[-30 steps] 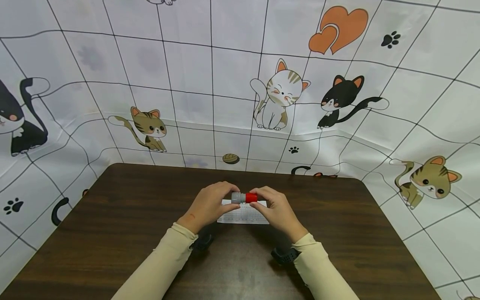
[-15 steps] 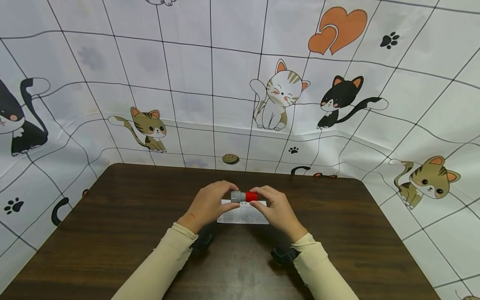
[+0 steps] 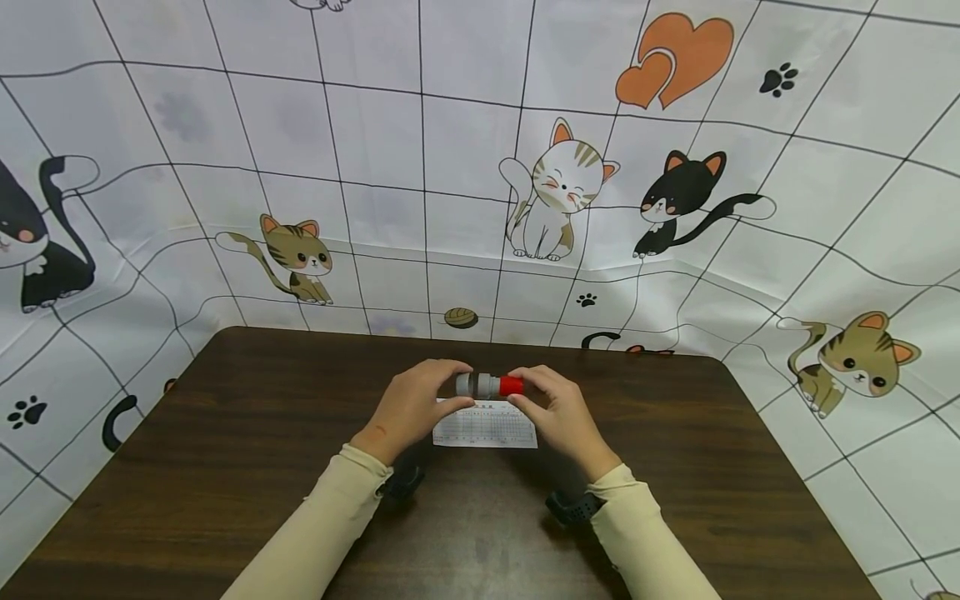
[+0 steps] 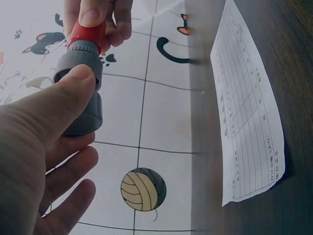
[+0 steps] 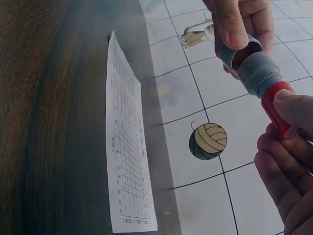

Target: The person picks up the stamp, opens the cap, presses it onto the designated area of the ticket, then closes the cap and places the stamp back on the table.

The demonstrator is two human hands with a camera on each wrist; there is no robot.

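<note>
Over the far middle of the table, both hands hold a stamp in two parts, level in the head view. My right hand (image 3: 562,412) pinches the stamp's red handle (image 3: 512,385), with its grey body (image 5: 257,71) pointing left. Between thumb and fingers, my left hand (image 3: 408,410) grips the grey cap (image 4: 88,117). The cap's hollow mouth faces the stamp body in the right wrist view, and a narrow dark gap shows between them. Below the hands lies a white paper form (image 3: 486,427) printed with a grid.
The dark brown wooden table (image 3: 262,467) reaches back to a white cloth (image 3: 375,133) with grid lines and cartoon cats, hung behind it and at both sides. Dark bands (image 3: 573,508) sit at both wrists.
The hands have drawn slightly apart, left hand to the left and right hand to the right, and a little upward. The cap has come away from the stamp body.
</note>
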